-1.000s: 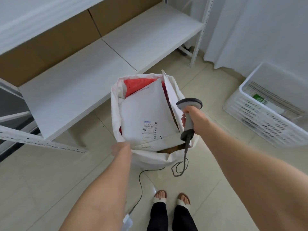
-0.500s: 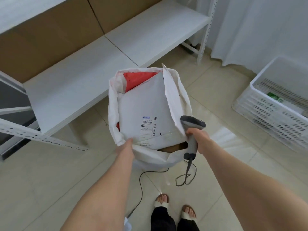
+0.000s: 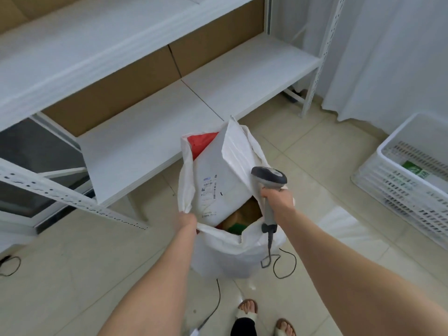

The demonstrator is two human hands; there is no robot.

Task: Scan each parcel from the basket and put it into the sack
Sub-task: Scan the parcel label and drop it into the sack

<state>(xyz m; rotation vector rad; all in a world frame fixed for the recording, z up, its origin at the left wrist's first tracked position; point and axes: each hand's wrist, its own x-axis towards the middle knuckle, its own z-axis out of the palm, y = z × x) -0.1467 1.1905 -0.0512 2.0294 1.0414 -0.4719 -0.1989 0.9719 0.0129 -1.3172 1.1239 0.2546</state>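
The right hand [image 3: 276,197] was curled round the handle of the grey barcode scanner [image 3: 269,177], head pointing left; the left hand [image 3: 188,218] pinched the near rim of the crinkled white woven sack [image 3: 230,258] on the tiled floor; inside it, a flat white mailer parcel [image 3: 213,166] stood on end, leaning away, label uppermost; the slatted plastic basket [image 3: 397,190] sat well to the right.

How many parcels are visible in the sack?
4: white mailer on top, red parcel behind it, brown box and green parcel under its near edge. More may be hidden.
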